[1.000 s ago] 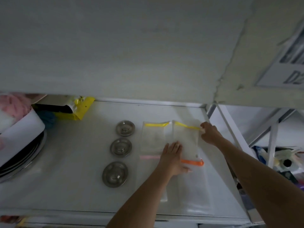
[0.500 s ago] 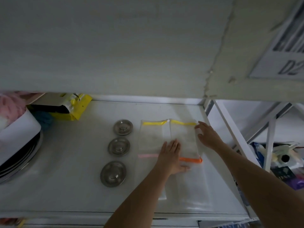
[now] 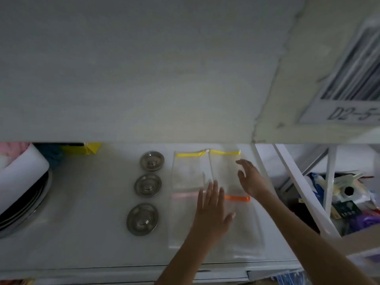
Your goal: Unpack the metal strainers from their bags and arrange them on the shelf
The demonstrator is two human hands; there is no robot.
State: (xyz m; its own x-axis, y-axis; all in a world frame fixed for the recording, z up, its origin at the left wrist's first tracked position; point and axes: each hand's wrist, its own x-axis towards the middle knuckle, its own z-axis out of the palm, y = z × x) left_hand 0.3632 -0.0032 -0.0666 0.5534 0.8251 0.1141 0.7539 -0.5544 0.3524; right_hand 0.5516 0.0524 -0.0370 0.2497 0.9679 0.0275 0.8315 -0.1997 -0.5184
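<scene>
Three round metal strainers stand in a column on the white shelf (image 3: 86, 212): the far strainer (image 3: 152, 161), the middle strainer (image 3: 147, 185) and the near strainer (image 3: 142, 219). Right of them lie several empty clear bags, flat and overlapping: a yellow-strip bag (image 3: 188, 171), a second yellow-strip bag (image 3: 223, 167), a pink-strip bag (image 3: 181, 219) and an orange-strip bag (image 3: 244, 223). My left hand (image 3: 211, 210) lies flat, fingers spread, on the bags. My right hand (image 3: 249, 177) hovers open over the right bags, holding nothing.
The underside of the shelf above (image 3: 144, 68) fills the upper half of the view. Stacked plates under a white sheet (image 3: 22, 194) sit at the left, a yellow package (image 3: 86, 148) at the back. White frame bars (image 3: 296, 188) and clutter (image 3: 349, 198) are to the right.
My right hand has let go of the far bag's yellow corner and drawn back toward me, fingers open. My left hand stays flat on the bags. The camera has moved closer.
</scene>
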